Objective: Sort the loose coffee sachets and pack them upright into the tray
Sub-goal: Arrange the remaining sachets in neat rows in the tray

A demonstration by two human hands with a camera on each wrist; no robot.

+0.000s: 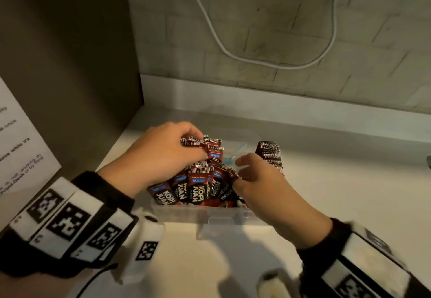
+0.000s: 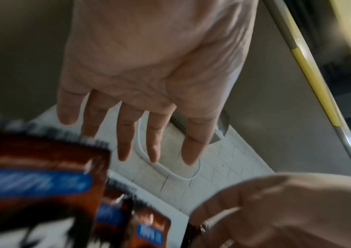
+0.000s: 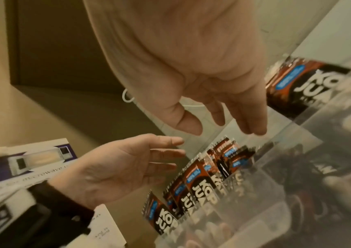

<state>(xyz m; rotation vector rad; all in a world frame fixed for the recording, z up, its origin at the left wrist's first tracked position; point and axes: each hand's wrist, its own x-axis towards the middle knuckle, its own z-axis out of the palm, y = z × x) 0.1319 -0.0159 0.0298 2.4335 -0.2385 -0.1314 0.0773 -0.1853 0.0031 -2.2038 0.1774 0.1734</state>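
A clear plastic tray (image 1: 200,213) sits on the pale counter with several red-and-black Kopi Juan sachets (image 1: 196,185) standing in its left part. My left hand (image 1: 186,143) hovers over their tops with fingers (image 2: 125,134) straight, holding nothing. My right hand (image 1: 254,181) is at the right end of that row, with fingers (image 3: 253,117) hanging relaxed and nothing held. A second stack of sachets (image 1: 269,155) stands behind the right hand. In the right wrist view the sachets (image 3: 200,181) lean against the clear tray wall (image 3: 276,167). The picture is blurred by motion.
A brown side panel (image 1: 70,64) closes the left side, with a printed notice (image 1: 18,148) leaning on it. A tiled wall with a white cable (image 1: 233,54) rises behind the tray. Bare counter (image 1: 210,262) lies in front of the tray and to its right.
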